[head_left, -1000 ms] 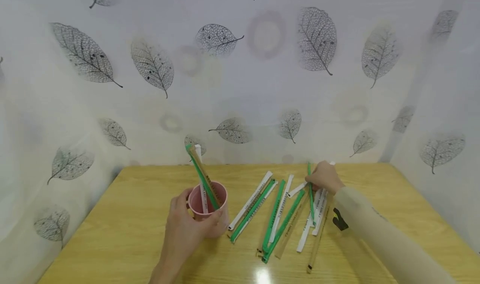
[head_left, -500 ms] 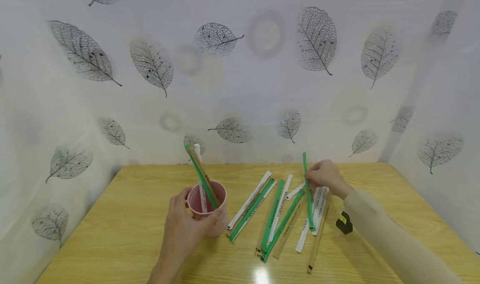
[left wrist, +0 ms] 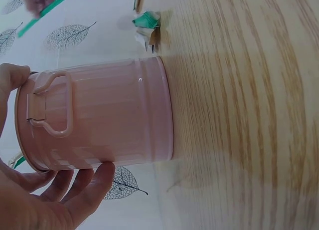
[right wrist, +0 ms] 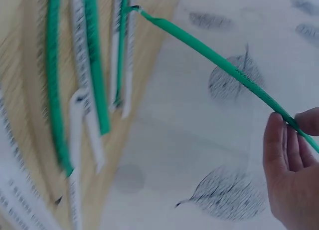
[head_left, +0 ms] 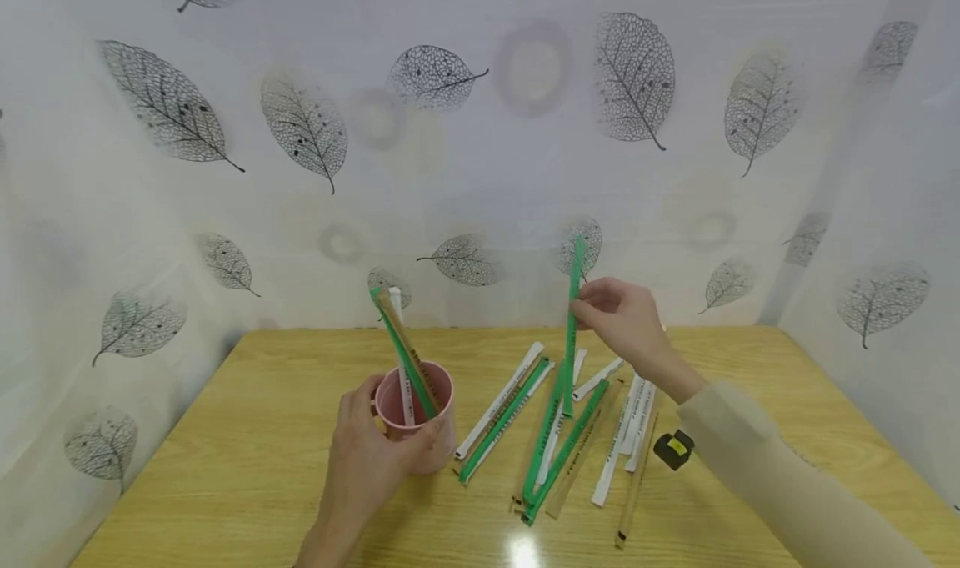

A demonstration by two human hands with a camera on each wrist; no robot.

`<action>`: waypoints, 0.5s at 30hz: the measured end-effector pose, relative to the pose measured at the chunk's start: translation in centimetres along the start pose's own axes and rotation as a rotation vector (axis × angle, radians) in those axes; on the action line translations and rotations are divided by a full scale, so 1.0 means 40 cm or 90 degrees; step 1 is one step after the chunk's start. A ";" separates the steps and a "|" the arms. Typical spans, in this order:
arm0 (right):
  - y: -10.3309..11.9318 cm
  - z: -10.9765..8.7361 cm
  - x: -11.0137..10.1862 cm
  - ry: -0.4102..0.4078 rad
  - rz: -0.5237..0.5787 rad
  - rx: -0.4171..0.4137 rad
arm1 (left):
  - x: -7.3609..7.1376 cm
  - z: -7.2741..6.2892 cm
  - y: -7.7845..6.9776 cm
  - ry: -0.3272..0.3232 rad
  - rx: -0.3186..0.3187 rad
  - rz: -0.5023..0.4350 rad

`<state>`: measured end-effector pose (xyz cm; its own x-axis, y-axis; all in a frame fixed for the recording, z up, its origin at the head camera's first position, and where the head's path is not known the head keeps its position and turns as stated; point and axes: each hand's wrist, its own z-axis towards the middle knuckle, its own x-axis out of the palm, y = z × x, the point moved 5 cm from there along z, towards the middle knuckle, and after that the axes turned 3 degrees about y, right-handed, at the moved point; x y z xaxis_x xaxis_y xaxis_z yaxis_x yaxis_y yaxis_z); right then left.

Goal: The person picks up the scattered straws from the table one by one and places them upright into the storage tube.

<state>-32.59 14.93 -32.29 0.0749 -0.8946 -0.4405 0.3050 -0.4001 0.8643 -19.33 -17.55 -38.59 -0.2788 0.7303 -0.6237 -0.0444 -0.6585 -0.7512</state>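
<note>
A pink metal cup (left wrist: 109,115) with a small wire handle stands on the table, and my left hand (head_left: 375,451) grips it around its side and rim. Inside lean a white, a green and a brown wrapped straw (head_left: 408,343). In my right hand (head_left: 621,322) a green paper-wrapped straw (right wrist: 219,60) is pinched between thumb and fingers near its upper end. It hangs nearly upright in the head view, raised over the loose straws. Several wrapped straws in white, green and brown (head_left: 577,459) lie spread on the table between the cup and my right forearm, some overlapping.
A small black object with a yellow patch (head_left: 673,449) appears beside my right sleeve. The wooden table (head_left: 247,459) ends at the back against a white curtain (head_left: 480,176) printed with leaves, which also rises on both sides.
My right hand has lifted the green straw off the pile and carried it up and leftward. My left hand and the cup have stayed in place.
</note>
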 end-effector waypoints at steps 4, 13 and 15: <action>0.072 -0.011 0.035 -0.017 0.066 -0.085 | 0.000 0.000 0.001 0.002 0.000 -0.001; 0.200 -0.021 0.102 -0.046 0.203 -0.241 | -0.001 0.001 0.000 0.005 -0.002 -0.002; 0.219 -0.020 0.118 -0.049 0.216 -0.270 | -0.002 0.001 0.000 0.005 -0.003 -0.002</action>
<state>-28.82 7.36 -26.99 0.1709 -0.9777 -0.1221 0.6331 0.0140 0.7740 -19.35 -17.60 -38.54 -0.2714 0.7338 -0.6228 -0.0405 -0.6553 -0.7543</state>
